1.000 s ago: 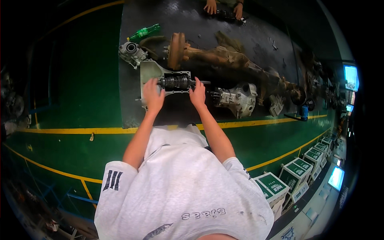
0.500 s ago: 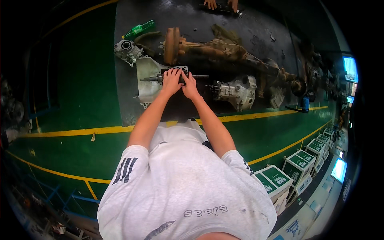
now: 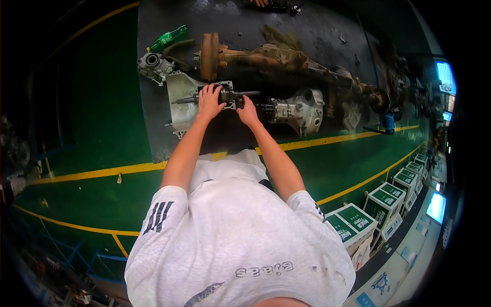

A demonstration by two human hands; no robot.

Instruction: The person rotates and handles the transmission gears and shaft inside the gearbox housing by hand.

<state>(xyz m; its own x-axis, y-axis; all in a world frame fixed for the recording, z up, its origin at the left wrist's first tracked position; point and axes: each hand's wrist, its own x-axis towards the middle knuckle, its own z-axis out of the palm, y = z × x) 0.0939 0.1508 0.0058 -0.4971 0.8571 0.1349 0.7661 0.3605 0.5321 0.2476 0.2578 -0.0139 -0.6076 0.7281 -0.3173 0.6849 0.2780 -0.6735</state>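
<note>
A gear shaft (image 3: pixel 225 94) lies crosswise over an open grey metal gearbox housing (image 3: pixel 179 84), its thin ends pointing left and right. My left hand (image 3: pixel 208 104) is wrapped over the dark gears near the shaft's middle, fingers on top and thumb toward me. Lower on the right, my right hand (image 3: pixel 247 111) grips the near side of the shaft's right part with fingers and thumb bent. The palms hide the exact contact. Just right of my right hand sits a second gearbox casing (image 3: pixel 304 112) with small rods sticking out toward the shaft.
Beyond the housing lies a rusty axle with a drum (image 3: pixel 209 56). At the table's left edge are a smaller metal casting (image 3: pixel 153 66) and a green bottle (image 3: pixel 168 38). Another person's hand (image 3: pixel 261 2) shows at the far edge. White-and-green boxes (image 3: pixel 353 225) line the right.
My hands have moved apart: the right has slid rightward along the shaft, uncovering the gears between them. One of the other person's hands has left view. The whole view has shifted slightly.
</note>
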